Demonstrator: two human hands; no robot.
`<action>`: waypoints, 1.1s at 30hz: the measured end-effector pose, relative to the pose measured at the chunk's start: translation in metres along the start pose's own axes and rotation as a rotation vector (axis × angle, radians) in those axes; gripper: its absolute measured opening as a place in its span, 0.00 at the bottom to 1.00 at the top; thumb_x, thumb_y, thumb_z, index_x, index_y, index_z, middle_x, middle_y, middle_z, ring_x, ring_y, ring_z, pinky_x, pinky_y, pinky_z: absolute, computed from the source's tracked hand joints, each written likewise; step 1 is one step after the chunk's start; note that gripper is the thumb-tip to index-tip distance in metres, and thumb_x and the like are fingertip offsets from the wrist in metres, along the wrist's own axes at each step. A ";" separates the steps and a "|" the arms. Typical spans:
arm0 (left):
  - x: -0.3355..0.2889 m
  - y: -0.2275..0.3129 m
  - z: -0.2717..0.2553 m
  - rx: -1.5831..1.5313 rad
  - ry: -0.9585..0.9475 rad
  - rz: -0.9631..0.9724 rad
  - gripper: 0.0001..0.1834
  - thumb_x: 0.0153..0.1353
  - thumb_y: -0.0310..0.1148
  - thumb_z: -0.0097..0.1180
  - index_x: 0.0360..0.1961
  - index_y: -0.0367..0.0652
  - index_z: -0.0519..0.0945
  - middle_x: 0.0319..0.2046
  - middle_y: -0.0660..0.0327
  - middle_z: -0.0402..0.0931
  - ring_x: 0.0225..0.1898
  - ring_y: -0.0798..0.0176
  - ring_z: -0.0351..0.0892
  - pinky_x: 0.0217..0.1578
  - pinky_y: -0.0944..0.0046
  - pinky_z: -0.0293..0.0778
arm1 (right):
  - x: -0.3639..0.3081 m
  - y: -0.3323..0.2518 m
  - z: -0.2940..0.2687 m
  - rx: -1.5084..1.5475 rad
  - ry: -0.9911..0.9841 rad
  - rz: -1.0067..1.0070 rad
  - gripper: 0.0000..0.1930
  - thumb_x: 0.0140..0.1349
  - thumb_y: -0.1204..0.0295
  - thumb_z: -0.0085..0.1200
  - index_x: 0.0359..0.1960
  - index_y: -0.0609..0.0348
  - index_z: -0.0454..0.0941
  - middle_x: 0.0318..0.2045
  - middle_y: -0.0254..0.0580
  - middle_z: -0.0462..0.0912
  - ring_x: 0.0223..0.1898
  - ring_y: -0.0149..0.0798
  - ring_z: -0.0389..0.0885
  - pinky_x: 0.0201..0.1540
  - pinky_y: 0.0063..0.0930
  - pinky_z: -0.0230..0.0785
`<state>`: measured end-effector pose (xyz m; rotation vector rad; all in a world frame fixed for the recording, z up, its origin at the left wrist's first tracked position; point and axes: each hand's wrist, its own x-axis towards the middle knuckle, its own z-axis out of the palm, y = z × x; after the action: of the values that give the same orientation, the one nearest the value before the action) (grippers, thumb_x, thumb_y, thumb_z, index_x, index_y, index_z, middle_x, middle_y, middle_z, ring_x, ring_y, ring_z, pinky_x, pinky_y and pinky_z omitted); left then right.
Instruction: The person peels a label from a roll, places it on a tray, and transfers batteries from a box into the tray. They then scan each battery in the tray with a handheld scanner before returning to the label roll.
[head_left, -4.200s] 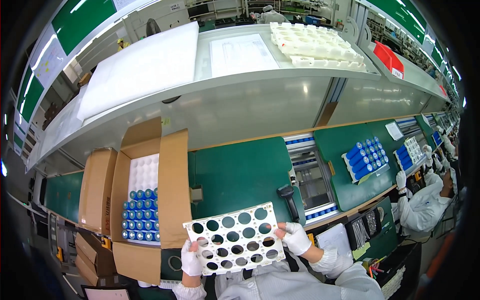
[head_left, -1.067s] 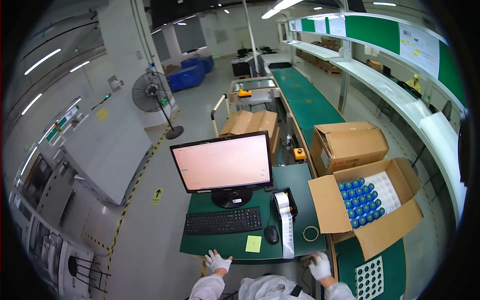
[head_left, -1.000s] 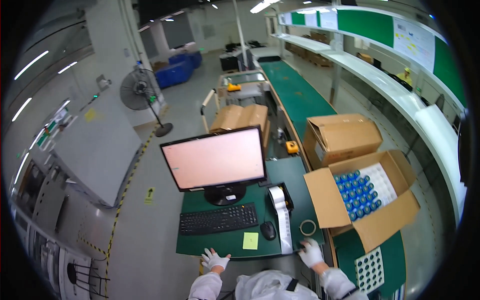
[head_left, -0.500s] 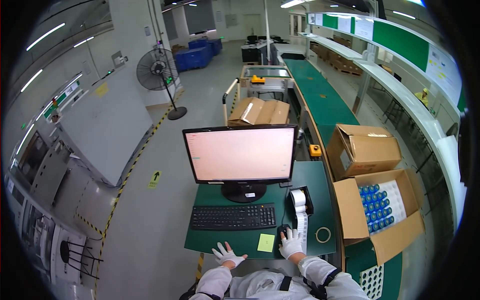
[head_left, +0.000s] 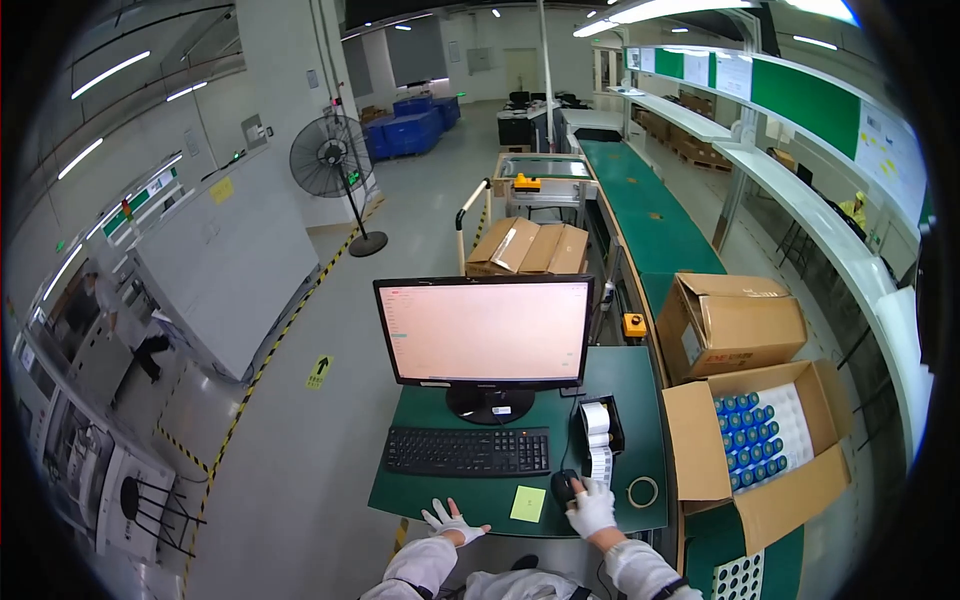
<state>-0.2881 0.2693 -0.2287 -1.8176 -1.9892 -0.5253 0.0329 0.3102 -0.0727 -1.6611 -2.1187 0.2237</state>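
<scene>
Head cam: right hand (head_left: pixel 592 508) in white glove cupped over black mouse (head_left: pixel 564 486), fingers closed on it, near desk (head_left: pixel 640 390) front edge beside yellow note (head_left: pixel 528 504). Left hand (head_left: pixel 447 520) flat, open, holding nothing, below keyboard (head_left: pixel 467 451). Monitor (head_left: pixel 485 331) behind.

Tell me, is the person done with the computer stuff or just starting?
Looks like the middle. Done: the monitor is on with a page showing, and the open box holds rows of blue cylinders. In hand: the right hand rests on the black mouse, while the left hand lies flat on the green desk below the keyboard. Left: nobody is typing, and the yellow note lies untouched.
</scene>
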 end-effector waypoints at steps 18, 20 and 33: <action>0.069 0.041 -0.066 0.136 -1.415 -0.278 0.75 0.45 0.80 0.46 0.70 0.32 0.25 0.73 0.42 0.16 0.72 0.39 0.10 0.67 0.35 0.16 | -0.696 0.212 -0.136 -0.202 0.623 2.101 0.34 0.53 0.65 0.60 0.63 0.60 0.65 0.55 0.58 0.76 0.51 0.55 0.79 0.52 0.38 0.72; 0.072 0.041 -0.072 0.184 -1.411 -0.314 0.74 0.45 0.80 0.46 0.70 0.33 0.24 0.72 0.43 0.15 0.72 0.39 0.09 0.67 0.35 0.17 | -0.702 0.213 -0.101 0.103 0.814 1.866 0.29 0.56 0.72 0.53 0.62 0.64 0.67 0.51 0.52 0.80 0.43 0.47 0.81 0.48 0.35 0.72; 0.061 0.021 -0.051 0.069 -1.259 -0.198 0.75 0.39 0.74 0.61 0.73 0.40 0.33 0.73 0.40 0.24 0.73 0.30 0.26 0.70 0.38 0.36 | -0.636 0.188 -0.121 0.228 1.122 1.553 0.08 0.65 0.69 0.49 0.37 0.58 0.80 0.28 0.35 0.82 0.28 0.35 0.76 0.34 0.37 0.70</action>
<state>-0.2701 0.2958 -0.1529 -2.1181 -2.8477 0.8900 0.3680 -0.2625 -0.1881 -2.0976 0.1775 -0.0532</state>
